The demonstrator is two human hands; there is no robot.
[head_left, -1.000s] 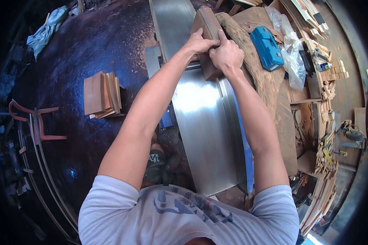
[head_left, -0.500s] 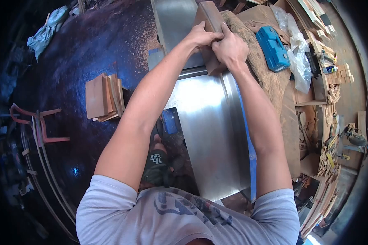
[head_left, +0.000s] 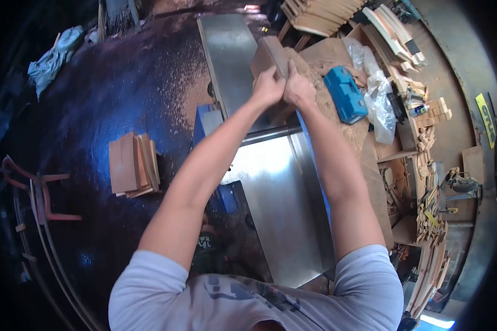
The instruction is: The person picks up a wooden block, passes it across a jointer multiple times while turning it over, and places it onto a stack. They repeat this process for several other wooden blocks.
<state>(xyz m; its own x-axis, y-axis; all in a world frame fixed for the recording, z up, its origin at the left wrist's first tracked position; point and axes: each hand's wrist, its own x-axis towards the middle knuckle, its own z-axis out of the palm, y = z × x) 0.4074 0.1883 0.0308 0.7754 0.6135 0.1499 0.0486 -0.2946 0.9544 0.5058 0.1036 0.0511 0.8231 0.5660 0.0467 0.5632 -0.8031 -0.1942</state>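
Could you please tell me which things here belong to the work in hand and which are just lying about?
In use:
left hand
right hand
wooden board
jointer table

Lying about:
blue case
stack of boards
plastic bag
small wood blocks

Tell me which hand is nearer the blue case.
Right. The right hand grips the wood block just left of the blue case; the left hand sits farther left.
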